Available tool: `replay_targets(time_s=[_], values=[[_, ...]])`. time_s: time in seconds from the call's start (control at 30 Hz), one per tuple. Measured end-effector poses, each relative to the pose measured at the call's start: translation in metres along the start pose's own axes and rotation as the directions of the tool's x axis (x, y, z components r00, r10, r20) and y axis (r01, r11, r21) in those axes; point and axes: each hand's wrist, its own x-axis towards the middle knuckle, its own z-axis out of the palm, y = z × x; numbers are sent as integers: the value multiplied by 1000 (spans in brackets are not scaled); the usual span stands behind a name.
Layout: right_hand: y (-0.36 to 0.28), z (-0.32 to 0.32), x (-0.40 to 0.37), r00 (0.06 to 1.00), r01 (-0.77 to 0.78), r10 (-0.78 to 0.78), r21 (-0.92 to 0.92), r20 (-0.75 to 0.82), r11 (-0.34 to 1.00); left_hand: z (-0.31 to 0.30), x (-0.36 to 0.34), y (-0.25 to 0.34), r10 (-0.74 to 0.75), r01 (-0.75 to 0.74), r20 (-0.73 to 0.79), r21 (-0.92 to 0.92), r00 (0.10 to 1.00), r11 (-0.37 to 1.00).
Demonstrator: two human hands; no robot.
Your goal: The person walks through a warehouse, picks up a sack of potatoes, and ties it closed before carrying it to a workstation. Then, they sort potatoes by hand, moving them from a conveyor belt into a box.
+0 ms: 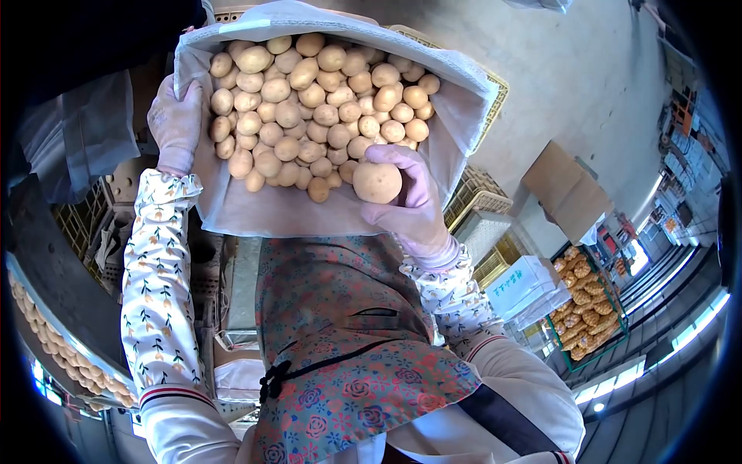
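Note:
A pale fabric liner [267, 219], draped over a yellow plastic crate [501, 97], holds many round tan potatoes [313, 116]. My right hand [413, 203], in a thin pale glove, has its thumb and fingers closed around one larger potato [377, 183] above the front right of the pile. At the left edge of the liner, my gloved left hand [175, 127] grips the cloth. Some of its fingers are hidden behind the fabric.
More yellow crates [481, 193] stand to the right, near a white box [525, 288] and an open cardboard box [568, 192]. Netted bags [587, 305] fill a green-framed rack. Rows of round produce [69, 356] line the lower left, beside a dark curved surface [62, 255].

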Motion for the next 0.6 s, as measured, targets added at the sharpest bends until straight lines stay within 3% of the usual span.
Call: replay_targets(time_s=[0.13, 0.23, 0.33, 0.43, 0.53, 0.57, 0.6], values=[[-8, -1, -2, 991, 135, -127, -189, 53, 973, -1, 0, 1, -26, 25, 17, 8, 1000, 1000], [-13, -4, -4, 996, 69, -57, -194, 68, 979, -1, -1, 3, -34, 33, 13, 5, 999, 999], [-12, -10, -5, 985, 146, -118, -259, 124, 955, 1, -2, 4, -40, 40, 4, -18, 999, 999], [-15, -4, -11, 998, -48, 45, 90, 45, 995, 0, -4, 7, -52, 52, 10, -36, 999, 998], [-14, -12, -15, 960, -273, 225, 372, 166, 887, -2, -4, 10, -53, 54, 17, -47, 998, 997], [-7, -11, -14, 967, -222, 145, 403, 211, 888, -2, -4, 10, -53, 54, 17, -51, 998, 997], [-7, -10, -13, 955, -268, 176, 442, 239, 856, -2, -4, 11, -68, 70, 28, -79, 997, 994]])
